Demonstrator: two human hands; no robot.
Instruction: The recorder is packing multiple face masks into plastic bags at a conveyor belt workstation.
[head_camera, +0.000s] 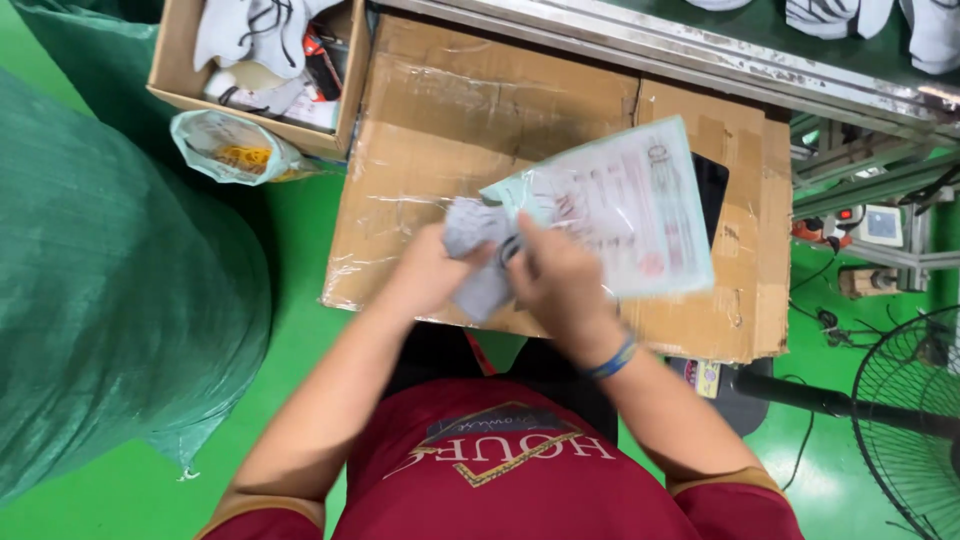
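Both hands meet over the taped cardboard worktop (420, 150), left hand (425, 272) and right hand (560, 280) clenched around a bunched grey sock (478, 240), keeping it clear of the plastic-sleeved sheet (625, 205) just beyond the knuckles.

Grey fabric piece (478, 258): soft, crumpled, bunched between both hands, part hanging down toward the person. Held over the taped cardboard sheet (430, 150), near its front edge. Plastic-sleeved printed sheet (625, 205): flat, tilted, touching the fabric's right side.
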